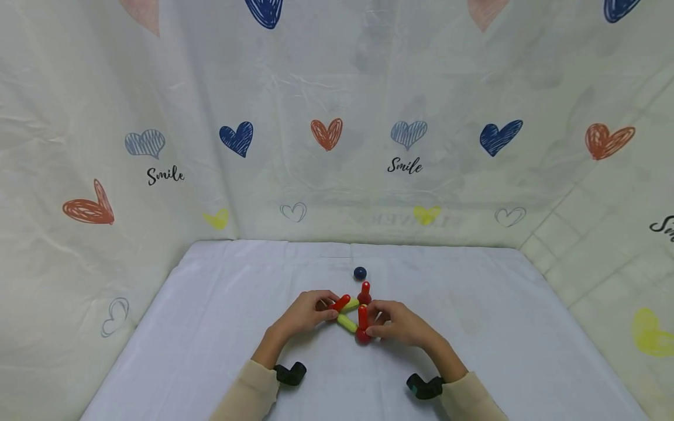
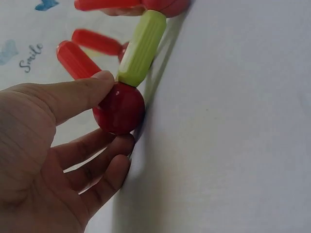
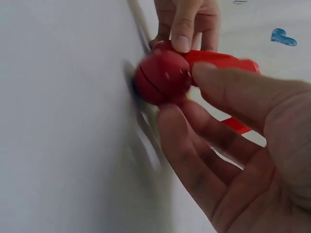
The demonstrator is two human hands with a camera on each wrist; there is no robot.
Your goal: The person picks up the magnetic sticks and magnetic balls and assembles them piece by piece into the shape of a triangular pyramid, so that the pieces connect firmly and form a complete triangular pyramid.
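A toy construction frame of balls and sticks lies on the table between both hands. Two yellow-green sticks [image 1: 347,323] spread from its left corner toward two red balls. My left hand [image 1: 306,310] pinches the left corner's red ball [image 2: 121,111] between thumb and fingers; a red stick [image 2: 77,59] rises from it at a tilt. At the near right corner, my right hand [image 1: 397,323] holds another red ball [image 3: 163,77], with a red stick [image 1: 363,317] standing upright on it. The far red ball [image 1: 364,299] also bears an upright red stick [image 1: 365,286].
Beyond the frame, a dark blue ball [image 1: 360,273] sits on the white-covered table [image 1: 474,304]. A curtain printed with hearts [image 1: 326,187] hangs behind the table and along its sides. Each wrist carries a black camera mount [image 1: 291,374].
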